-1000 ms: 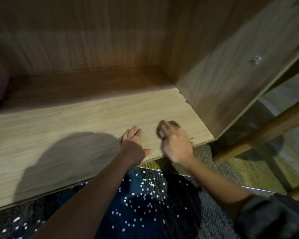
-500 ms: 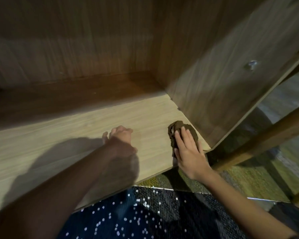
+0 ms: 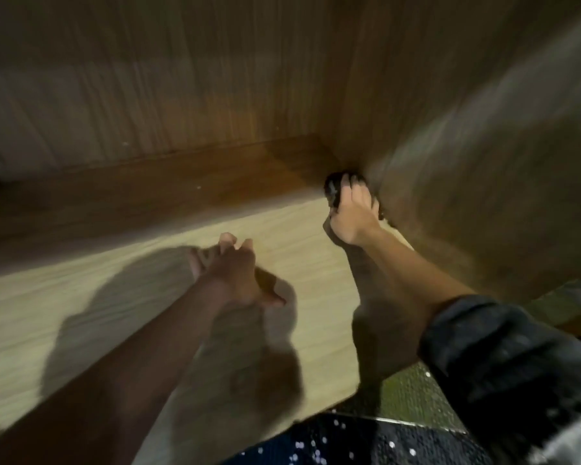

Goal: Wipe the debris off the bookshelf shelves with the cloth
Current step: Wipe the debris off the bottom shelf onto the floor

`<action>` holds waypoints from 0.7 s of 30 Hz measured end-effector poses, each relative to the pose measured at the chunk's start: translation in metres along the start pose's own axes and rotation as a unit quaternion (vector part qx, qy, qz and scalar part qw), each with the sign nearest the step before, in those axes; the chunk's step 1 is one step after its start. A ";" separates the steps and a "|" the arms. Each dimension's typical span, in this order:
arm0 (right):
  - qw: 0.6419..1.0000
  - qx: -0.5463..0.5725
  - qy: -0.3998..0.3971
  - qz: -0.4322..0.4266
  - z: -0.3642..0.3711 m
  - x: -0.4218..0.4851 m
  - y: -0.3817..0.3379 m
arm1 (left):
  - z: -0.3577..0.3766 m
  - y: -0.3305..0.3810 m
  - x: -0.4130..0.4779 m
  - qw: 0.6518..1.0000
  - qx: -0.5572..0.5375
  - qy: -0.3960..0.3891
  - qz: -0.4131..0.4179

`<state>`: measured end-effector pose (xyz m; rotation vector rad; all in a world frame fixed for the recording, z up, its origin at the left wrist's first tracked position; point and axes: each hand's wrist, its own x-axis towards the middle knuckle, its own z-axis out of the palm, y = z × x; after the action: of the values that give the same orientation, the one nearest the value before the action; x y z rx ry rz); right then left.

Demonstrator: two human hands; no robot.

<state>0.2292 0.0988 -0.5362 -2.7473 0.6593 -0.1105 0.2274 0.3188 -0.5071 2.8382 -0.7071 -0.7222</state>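
My right hand (image 3: 354, 213) presses a dark brown cloth (image 3: 332, 191) onto the wooden shelf (image 3: 114, 297), deep at the right, against the bookshelf's side panel (image 3: 467, 162). The fingers lie over the cloth and hide most of it. My left hand (image 3: 232, 270) rests on the middle of the shelf with its fingers loosely bent and holds nothing. The frame is motion-blurred, and no debris shows on the shelf.
The back panel (image 3: 182, 78) closes the shelf behind. The shelf's rear strip lies in dark shadow. Below the front edge are a dark carpet with white specks (image 3: 332, 441) and a greenish floor patch (image 3: 406, 394).
My right hand has pushed the cloth from the shelf's front right corner deeper along the side panel. My left hand has slid a little further in. The camera has moved closer.
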 end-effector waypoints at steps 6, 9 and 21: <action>0.998 0.000 -0.044 -0.048 0.003 0.028 -0.032 | 0.008 -0.006 0.003 0.999 -0.036 0.006 0.009; 0.992 0.028 -0.052 -0.111 0.009 0.012 -0.054 | 0.007 -0.007 0.001 0.999 -0.045 0.010 0.003; 0.910 0.141 -0.117 -0.371 0.033 -0.174 -0.097 | 0.032 -0.085 -0.086 0.942 -0.187 0.238 -0.142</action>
<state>0.1210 0.2687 -0.5370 -2.5121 -0.4535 -0.0360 0.1808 0.4342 -0.5190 2.6148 -0.0729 -0.1479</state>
